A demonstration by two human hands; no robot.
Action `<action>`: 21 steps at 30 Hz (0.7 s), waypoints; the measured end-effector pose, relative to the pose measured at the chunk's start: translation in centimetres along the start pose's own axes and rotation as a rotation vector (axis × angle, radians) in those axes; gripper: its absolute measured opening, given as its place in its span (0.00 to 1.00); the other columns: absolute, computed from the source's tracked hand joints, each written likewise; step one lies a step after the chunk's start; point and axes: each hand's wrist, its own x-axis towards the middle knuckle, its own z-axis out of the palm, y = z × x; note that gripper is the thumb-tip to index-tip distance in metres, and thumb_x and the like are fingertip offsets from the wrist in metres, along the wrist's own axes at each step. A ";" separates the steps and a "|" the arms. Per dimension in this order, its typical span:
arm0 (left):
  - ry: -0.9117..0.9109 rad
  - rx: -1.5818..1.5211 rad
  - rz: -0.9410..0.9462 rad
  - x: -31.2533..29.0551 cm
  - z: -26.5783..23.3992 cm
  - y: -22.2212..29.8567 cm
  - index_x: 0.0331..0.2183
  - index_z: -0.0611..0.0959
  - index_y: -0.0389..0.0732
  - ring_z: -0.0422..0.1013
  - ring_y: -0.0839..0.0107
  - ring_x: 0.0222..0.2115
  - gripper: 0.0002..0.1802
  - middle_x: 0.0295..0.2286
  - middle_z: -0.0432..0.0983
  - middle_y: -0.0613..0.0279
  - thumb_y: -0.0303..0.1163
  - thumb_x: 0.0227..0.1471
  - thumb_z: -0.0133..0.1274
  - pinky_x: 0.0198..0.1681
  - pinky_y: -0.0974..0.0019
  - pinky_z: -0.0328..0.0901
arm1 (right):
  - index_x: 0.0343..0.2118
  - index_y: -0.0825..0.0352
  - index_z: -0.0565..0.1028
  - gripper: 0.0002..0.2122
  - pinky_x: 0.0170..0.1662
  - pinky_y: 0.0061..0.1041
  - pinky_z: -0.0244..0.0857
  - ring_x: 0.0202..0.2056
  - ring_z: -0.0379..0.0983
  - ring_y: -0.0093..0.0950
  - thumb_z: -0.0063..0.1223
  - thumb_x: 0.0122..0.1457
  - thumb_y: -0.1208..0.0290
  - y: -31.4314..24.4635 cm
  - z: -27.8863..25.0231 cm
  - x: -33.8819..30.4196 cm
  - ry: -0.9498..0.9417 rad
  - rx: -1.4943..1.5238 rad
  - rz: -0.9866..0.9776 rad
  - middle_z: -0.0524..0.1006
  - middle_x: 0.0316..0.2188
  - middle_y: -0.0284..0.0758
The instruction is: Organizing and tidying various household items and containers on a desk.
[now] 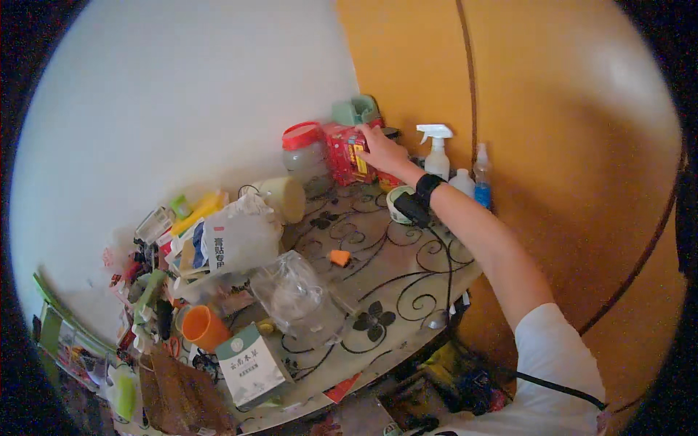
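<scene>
My right hand reaches to the back of the table. Its fingers and thumb close on the right side of a red package with a yellow patch; part of the grip is hidden. Left of the package stands a clear jar with a red lid. Behind it is a pale green plastic holder. A dark-lidded container, partly covered by my hand, stands just right of the package. Below my wrist sits a small white tub. My left hand is out of view.
A white spray bottle and a blue-liquid bottle stand by the orange wall. An orange scrap lies mid-table. Bags, an orange cup and a white-green box crowd the left. A black cable hangs from my wrist.
</scene>
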 end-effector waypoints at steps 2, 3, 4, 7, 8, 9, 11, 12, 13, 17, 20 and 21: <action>0.015 -0.086 -0.086 0.2 -1.4 -2.1 0.53 0.73 0.39 0.70 0.67 0.45 0.22 0.47 0.73 0.59 0.37 0.59 0.50 0.46 0.62 0.65 | 0.53 0.61 0.60 0.23 0.43 0.45 0.68 0.42 0.71 0.53 0.53 0.56 0.66 1.4 3.3 1.1 0.009 0.032 -0.012 0.66 0.46 0.53; 0.025 -0.079 -0.083 0.3 -1.8 -3.0 0.53 0.73 0.39 0.70 0.67 0.45 0.22 0.47 0.73 0.59 0.37 0.59 0.50 0.46 0.62 0.65 | 0.53 0.58 0.59 0.23 0.43 0.45 0.67 0.43 0.70 0.54 0.53 0.55 0.67 2.1 5.1 1.7 -0.011 0.046 0.041 0.64 0.48 0.52; 0.032 -0.074 -0.053 0.3 -2.1 -3.7 0.53 0.73 0.39 0.71 0.68 0.44 0.21 0.46 0.74 0.59 0.36 0.59 0.50 0.45 0.63 0.66 | 0.55 0.54 0.58 0.24 0.43 0.46 0.68 0.41 0.70 0.55 0.52 0.56 0.69 2.8 6.6 2.1 -0.018 0.025 0.037 0.64 0.47 0.55; 0.062 -0.067 -0.036 0.3 -2.5 -4.6 0.53 0.73 0.39 0.72 0.69 0.42 0.21 0.45 0.75 0.60 0.35 0.59 0.49 0.43 0.64 0.66 | 0.56 0.52 0.58 0.25 0.41 0.47 0.69 0.38 0.72 0.55 0.52 0.56 0.70 4.5 9.5 2.9 -0.053 -0.085 0.108 0.64 0.46 0.54; 0.073 -0.064 -0.049 0.2 -2.4 -4.5 0.53 0.73 0.39 0.72 0.69 0.42 0.21 0.45 0.75 0.60 0.35 0.60 0.49 0.43 0.64 0.66 | 0.54 0.52 0.61 0.24 0.38 0.46 0.69 0.36 0.72 0.54 0.51 0.55 0.73 4.9 10.0 2.9 -0.029 -0.121 0.091 0.65 0.44 0.52; 0.083 -0.064 -0.060 0.3 -2.3 -4.3 0.53 0.73 0.39 0.72 0.69 0.42 0.21 0.45 0.75 0.60 0.35 0.60 0.49 0.43 0.64 0.67 | 0.54 0.52 0.61 0.24 0.38 0.46 0.69 0.36 0.72 0.54 0.51 0.55 0.73 5.1 10.2 3.0 0.006 -0.099 0.048 0.65 0.44 0.52; 0.099 -0.069 -0.075 0.4 -2.1 -3.8 0.53 0.73 0.39 0.72 0.69 0.41 0.21 0.44 0.75 0.60 0.35 0.60 0.49 0.43 0.65 0.67 | 0.52 0.56 0.64 0.21 0.36 0.46 0.70 0.32 0.74 0.52 0.50 0.54 0.73 5.1 10.5 2.9 0.004 -0.179 0.067 0.65 0.43 0.50; 0.103 -0.070 -0.081 0.5 -2.0 -3.6 0.53 0.73 0.39 0.72 0.69 0.41 0.21 0.44 0.75 0.60 0.35 0.60 0.49 0.43 0.65 0.67 | 0.52 0.56 0.64 0.21 0.36 0.46 0.70 0.32 0.74 0.52 0.50 0.54 0.73 5.0 10.7 2.8 -0.011 -0.161 0.044 0.65 0.43 0.50; 0.107 -0.072 -0.086 0.6 -1.9 -3.3 0.53 0.73 0.39 0.72 0.69 0.41 0.21 0.44 0.75 0.60 0.35 0.60 0.49 0.43 0.65 0.67 | 0.50 0.60 0.66 0.19 0.35 0.43 0.70 0.34 0.74 0.48 0.49 0.54 0.73 4.8 10.9 2.7 0.008 -0.268 0.046 0.66 0.43 0.48; 0.110 -0.075 -0.088 0.8 -1.5 -2.6 0.53 0.73 0.39 0.73 0.69 0.41 0.20 0.44 0.75 0.60 0.34 0.60 0.49 0.43 0.65 0.67 | 0.43 0.69 0.71 0.15 0.37 0.37 0.70 0.39 0.70 0.37 0.48 0.52 0.72 4.5 11.9 3.1 0.215 -0.635 -0.113 0.69 0.40 0.41; 0.121 -0.080 -0.090 0.5 -1.1 -2.3 0.53 0.73 0.39 0.73 0.69 0.40 0.20 0.43 0.75 0.60 0.34 0.60 0.49 0.43 0.65 0.67 | 0.39 0.68 0.73 0.14 0.42 0.35 0.68 0.43 0.66 0.34 0.50 0.49 0.71 4.5 12.1 3.5 0.173 -0.653 -0.077 0.70 0.39 0.39; 0.125 -0.083 -0.086 0.4 -0.9 -2.2 0.53 0.73 0.39 0.73 0.69 0.40 0.20 0.43 0.76 0.60 0.34 0.60 0.48 0.43 0.65 0.67 | 0.39 0.68 0.73 0.14 0.42 0.35 0.68 0.43 0.66 0.34 0.50 0.49 0.71 4.1 12.1 3.7 0.229 -0.634 -0.124 0.70 0.39 0.39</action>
